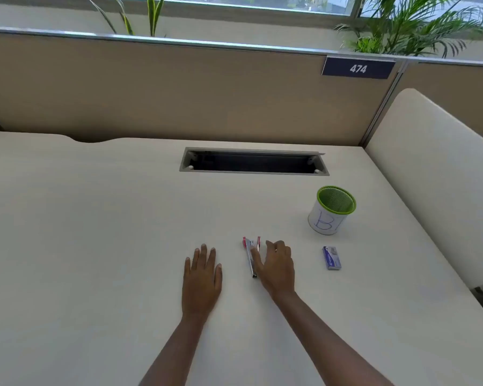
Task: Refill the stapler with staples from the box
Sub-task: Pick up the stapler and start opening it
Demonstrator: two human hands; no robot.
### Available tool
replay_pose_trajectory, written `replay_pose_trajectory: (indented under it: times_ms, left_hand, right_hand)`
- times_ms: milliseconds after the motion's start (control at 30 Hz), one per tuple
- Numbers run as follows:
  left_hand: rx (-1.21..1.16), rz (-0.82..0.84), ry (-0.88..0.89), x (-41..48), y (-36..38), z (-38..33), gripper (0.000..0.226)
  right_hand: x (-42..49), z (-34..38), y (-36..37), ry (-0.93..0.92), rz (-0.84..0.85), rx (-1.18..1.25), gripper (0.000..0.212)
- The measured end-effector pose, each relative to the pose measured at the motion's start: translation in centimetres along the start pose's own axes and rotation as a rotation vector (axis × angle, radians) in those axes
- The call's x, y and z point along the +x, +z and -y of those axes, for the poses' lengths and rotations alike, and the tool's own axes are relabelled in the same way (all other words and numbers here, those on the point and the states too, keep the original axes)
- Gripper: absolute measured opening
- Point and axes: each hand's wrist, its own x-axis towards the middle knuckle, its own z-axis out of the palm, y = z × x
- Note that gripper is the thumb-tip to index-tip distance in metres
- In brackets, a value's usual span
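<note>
A small stapler (250,254) with red ends and a silver metal rail lies on the pale desk (95,232), pointing away from me. My right hand (276,267) rests over its right side, thumb touching the rail and fingers curled past the far red end; part of the stapler is hidden under the hand. My left hand (202,277) lies flat on the desk to the left of the stapler, fingers spread, holding nothing. A small blue staple box (331,258) lies closed on the desk to the right of my right hand.
A green-rimmed mesh pen cup (332,210) wrapped in white paper stands behind the staple box. A rectangular cable slot (254,161) is cut into the desk further back. A beige partition (179,93) closes the far edge; a cream divider (430,176) rises on the right.
</note>
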Motion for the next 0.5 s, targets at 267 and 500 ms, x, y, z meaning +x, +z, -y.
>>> replay_pose_trajectory:
  times_ms: [267,500]
  left_hand:
    - [-0.051,-0.042,-0.007,-0.1,0.0,0.1,0.039]
    - [-0.086,-0.034,-0.008,-0.1,0.1,0.1,0.038]
  right_hand:
    - [0.3,1.0,0.6,0.021,0.133,-0.061,0.053]
    - [1.1,0.5,-1.0,0.166,0.27,0.321,0.018]
